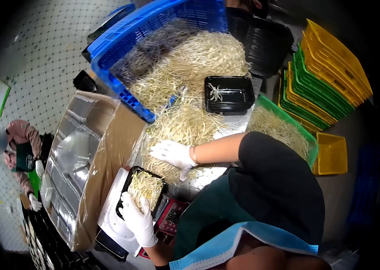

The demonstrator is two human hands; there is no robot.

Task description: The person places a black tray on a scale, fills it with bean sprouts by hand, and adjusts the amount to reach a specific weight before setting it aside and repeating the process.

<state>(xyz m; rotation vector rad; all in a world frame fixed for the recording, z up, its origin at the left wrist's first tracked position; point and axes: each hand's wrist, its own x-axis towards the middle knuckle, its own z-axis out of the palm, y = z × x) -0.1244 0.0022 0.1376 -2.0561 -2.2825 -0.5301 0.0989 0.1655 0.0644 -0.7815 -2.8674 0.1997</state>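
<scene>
Biggest thing in view, the blue crate (208, 13), loaded with pale sprouts (212, 49); left of it the cardboard box (118, 130) full of clear plastic containers (80, 148); over on the right, a leaning stack of yellow and green crates (333, 67), with a green crate (313, 146) of more sprouts nearer in; a co-worker (28, 144) in white gloves off to the left.

Closer now, the loose heap (185, 119) spills from the blue crate's open side onto the metal table (208, 175); the white-gloved right hand (172, 153) lies on it, palm down, fingers spread, gripping nothing I can make out; beside the heap, a black tray (235, 107) with one small pale clump inside.

Down at the white scale, as it looks (113, 216), sits the filled tray (126, 186), sprouts brimming over its rim; the gloved left hand (138, 222) is on its near side, fingers at the rim and over the sprouts, though whether they truly grip I cannot tell; a red keypad (170, 218) is just beside.

The risks, as I judge them: a sideways push from that left hand could slide the tray off the scale; its weight on the rim could falsify a reading; strands overhanging could drop onto the keypad; a hard sweep could scatter the heap.
</scene>
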